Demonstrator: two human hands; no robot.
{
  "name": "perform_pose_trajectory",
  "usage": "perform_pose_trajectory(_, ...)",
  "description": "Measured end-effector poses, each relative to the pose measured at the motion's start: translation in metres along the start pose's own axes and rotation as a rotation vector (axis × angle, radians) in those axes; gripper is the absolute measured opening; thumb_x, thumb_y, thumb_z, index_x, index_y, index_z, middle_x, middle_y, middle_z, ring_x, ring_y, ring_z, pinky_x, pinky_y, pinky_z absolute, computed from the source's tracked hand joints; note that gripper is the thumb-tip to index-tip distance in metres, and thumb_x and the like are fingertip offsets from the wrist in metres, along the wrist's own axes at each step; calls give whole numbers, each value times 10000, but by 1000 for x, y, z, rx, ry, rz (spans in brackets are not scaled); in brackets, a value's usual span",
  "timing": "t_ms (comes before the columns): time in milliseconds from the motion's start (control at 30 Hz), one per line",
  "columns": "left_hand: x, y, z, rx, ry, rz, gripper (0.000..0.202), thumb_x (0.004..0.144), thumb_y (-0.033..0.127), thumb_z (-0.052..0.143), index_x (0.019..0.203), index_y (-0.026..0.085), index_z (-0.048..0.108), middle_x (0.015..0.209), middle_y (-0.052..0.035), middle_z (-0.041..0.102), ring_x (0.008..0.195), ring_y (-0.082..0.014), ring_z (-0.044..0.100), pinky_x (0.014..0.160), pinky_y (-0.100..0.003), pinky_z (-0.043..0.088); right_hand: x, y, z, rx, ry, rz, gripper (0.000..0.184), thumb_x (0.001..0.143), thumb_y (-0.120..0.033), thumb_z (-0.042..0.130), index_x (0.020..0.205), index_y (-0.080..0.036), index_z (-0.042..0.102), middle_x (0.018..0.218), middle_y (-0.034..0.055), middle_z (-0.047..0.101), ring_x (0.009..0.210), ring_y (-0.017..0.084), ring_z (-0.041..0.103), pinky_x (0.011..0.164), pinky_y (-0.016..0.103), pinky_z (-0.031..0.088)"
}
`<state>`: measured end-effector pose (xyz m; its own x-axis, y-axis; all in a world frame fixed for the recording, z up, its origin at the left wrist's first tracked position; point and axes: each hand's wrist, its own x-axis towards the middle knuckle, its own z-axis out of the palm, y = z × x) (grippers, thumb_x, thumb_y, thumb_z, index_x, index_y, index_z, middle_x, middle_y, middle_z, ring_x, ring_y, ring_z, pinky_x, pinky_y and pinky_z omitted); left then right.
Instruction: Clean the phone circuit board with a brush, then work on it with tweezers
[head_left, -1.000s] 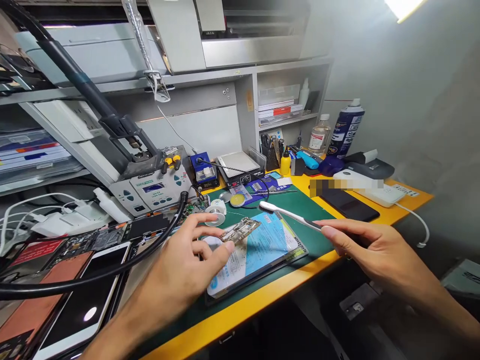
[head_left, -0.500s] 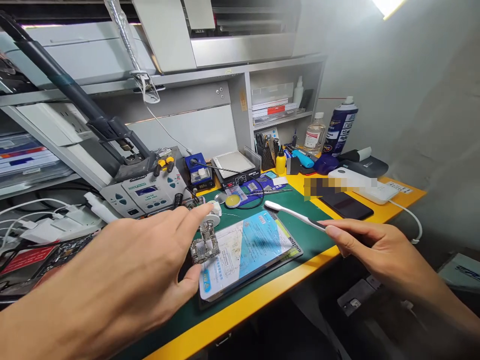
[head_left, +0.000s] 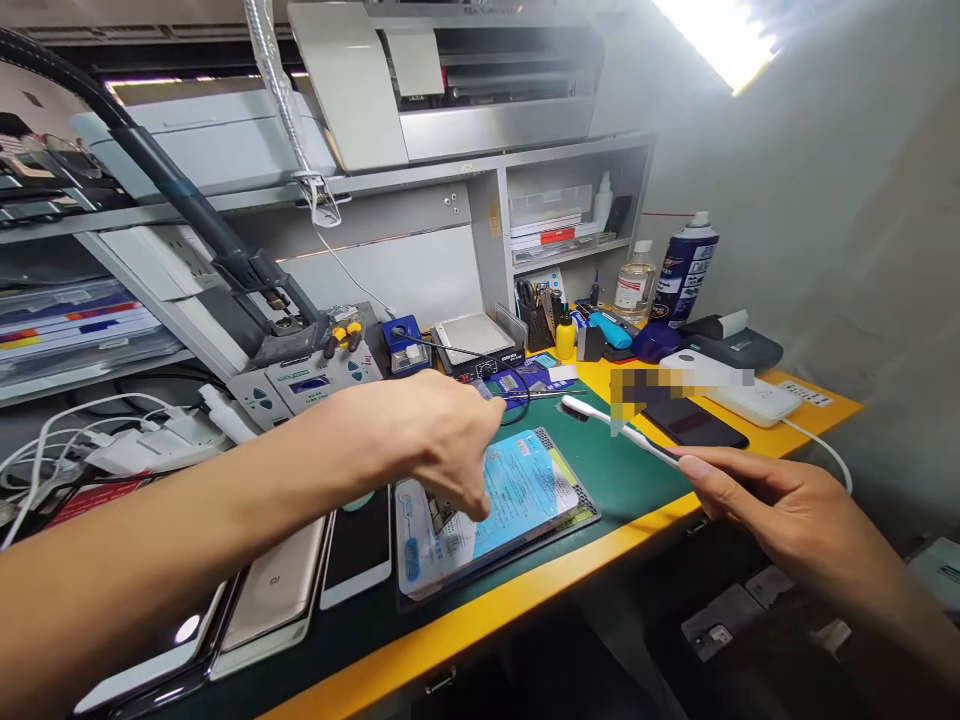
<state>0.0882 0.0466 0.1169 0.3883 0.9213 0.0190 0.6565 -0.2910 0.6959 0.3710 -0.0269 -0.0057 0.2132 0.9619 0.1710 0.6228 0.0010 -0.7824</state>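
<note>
Right hand [head_left: 787, 510] pinched a toothbrush [head_left: 637, 438] by the desk's front edge [head_left: 420, 650]; left hand [head_left: 427, 430] curled, grip hidden, near a circuit board [head_left: 442, 514].

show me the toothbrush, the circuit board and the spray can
Toothbrush [head_left: 639, 438]: head view, on the white handle
Circuit board [head_left: 442, 514]: head view, on the small part left uncovered
Spray can [head_left: 684, 272]: head view, on its dark body

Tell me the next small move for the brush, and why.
Probably bring the brush toward the circuit board: the right hand grips its handle, but the bristles are apart from the board, which shows partly beneath the left hand.
</note>
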Motion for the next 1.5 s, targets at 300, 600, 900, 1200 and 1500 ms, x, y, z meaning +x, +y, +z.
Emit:
perform_pose_trajectory(300, 34, 4, 39, 664, -327, 104, 402, 379, 344, 902, 509, 236, 538, 427, -1, 474, 448, -232, 506, 533, -375, 403, -8, 42, -18, -32, 128, 22, 419, 791, -675, 622, 915, -326, 816, 794, 10, 794, 717, 275, 757, 572, 297, 622)
perform_pose_trajectory(600, -16, -25, -18, 751, -143, 61, 403, 825, 432, 557, 1122, 167, 619, 919, -107, 690, 791, -276, 646, 693, -397, 490, -9, 13, 3, -29, 1, -31, 507, 756, -700, 621, 944, -281, 836, 917, 51, 808, 811, 316, 765, 655, 352, 642)
perform_pose_trajectory(900, -85, -105, 39, 391, 147, 83, 632, 814, 436, 673, 1366, 199, 476, 1257, -85, 597, 1178, -250, 562, 1037, -419, 460, 9, -39, 53, -48, -372, -308, 362, 933, -501, 581, 1147, -286, 778, 1125, 25, 776, 977, 236, 727, 720, 242, 600)
perform_pose_trajectory(1200, -76, -114, 43, 382, 206, 190, 615, 821, 389, 660, 1377, 207, 471, 1173, -80, 617, 1084, -260, 561, 992, -483, 446, 10, -40, 60, -90, -364, -404, 342, 928, -436, 602, 1160, -257, 779, 926, 79, 793, 774, 231, 731, 471, 223, 536)
perform_pose_trajectory(1500, -78, -118, 49, 419, 262, 189, 671, 845, 389, 637, 1450, 218, 403, 1175, -92, 613, 1102, -282, 541, 1001, -505, 429, 9, -34, 65, -81, -344, -350, 333, 936, -456, 589, 1123, -265, 788, 917, 74, 772, 770, 205, 695, 395, 200, 437)
